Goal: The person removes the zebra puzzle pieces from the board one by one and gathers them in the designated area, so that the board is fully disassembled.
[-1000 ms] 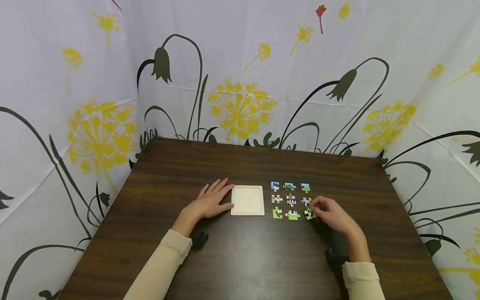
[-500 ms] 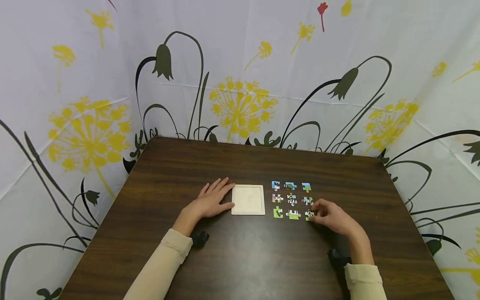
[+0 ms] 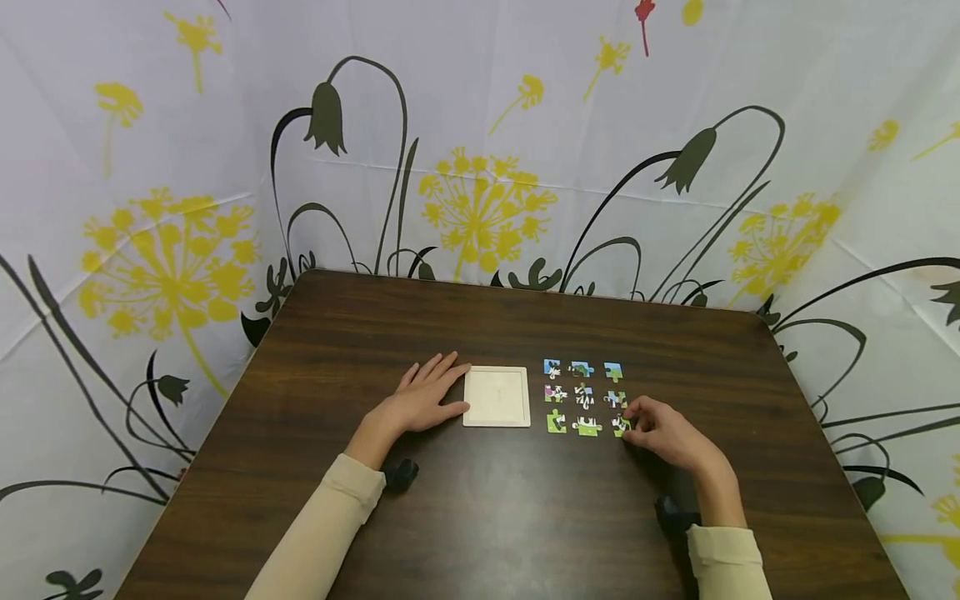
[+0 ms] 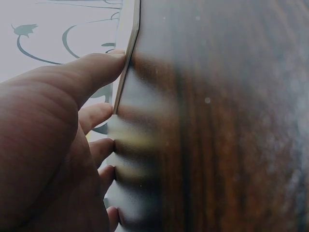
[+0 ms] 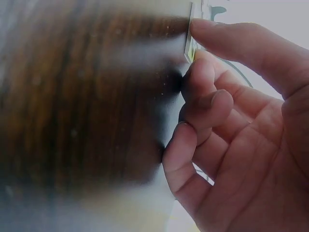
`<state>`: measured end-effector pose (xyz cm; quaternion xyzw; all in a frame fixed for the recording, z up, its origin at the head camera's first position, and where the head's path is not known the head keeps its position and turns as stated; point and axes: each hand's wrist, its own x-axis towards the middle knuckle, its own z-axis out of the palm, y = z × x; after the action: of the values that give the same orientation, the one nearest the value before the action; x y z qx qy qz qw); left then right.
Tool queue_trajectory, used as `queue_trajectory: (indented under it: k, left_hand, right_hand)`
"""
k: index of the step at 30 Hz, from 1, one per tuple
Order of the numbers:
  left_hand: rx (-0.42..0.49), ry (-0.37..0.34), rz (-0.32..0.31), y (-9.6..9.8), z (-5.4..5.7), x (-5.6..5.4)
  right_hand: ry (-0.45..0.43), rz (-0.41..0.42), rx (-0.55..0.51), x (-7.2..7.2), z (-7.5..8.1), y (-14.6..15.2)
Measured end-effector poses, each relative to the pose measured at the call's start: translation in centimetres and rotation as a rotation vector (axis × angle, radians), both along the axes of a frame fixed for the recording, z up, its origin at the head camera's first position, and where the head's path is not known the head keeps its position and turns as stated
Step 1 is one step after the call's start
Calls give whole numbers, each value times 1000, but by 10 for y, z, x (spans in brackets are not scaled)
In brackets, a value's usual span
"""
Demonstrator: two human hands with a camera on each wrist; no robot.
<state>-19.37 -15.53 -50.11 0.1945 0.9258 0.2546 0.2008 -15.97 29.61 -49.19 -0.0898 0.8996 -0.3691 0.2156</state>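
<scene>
My left hand [image 3: 420, 403] lies with fingers spread on the table, its thumb and index fingertip touching the left edge of a square pale wooden puzzle tray [image 3: 497, 397]. In the left wrist view, the thumb [image 4: 96, 67] meets the thin tray edge [image 4: 124, 79]. To the tray's right, several picture jigsaw pieces lie in spaced rows, among them a green-and-white piece [image 3: 587, 427]. My right hand [image 3: 671, 433] pinches the lower right jigsaw piece [image 3: 619, 426] between thumb and index finger, flat on the table. The right wrist view shows that piece [image 5: 189, 41] edge-on, other fingers curled.
The dark wooden table [image 3: 480, 508] reaches back to a white curtain [image 3: 480, 108] printed with flowers. A black wrist device [image 3: 401, 475] sits under the left wrist and another black device [image 3: 672, 515] under the right.
My right hand has shifted slightly, and the lower right jigsaw piece has turned from tilted to nearly straight in its row. The left hand keeps its place at the tray.
</scene>
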Motion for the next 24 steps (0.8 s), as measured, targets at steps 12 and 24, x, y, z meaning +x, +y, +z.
queue_trajectory:
  k: [12, 24]
  left_hand:
    - [10, 7, -1, 0, -3, 0]
    - [3, -23, 12, -2, -3, -4]
  right_hand:
    - [1, -38, 0, 1, 1, 5]
    - [61, -72, 17, 4, 10, 13]
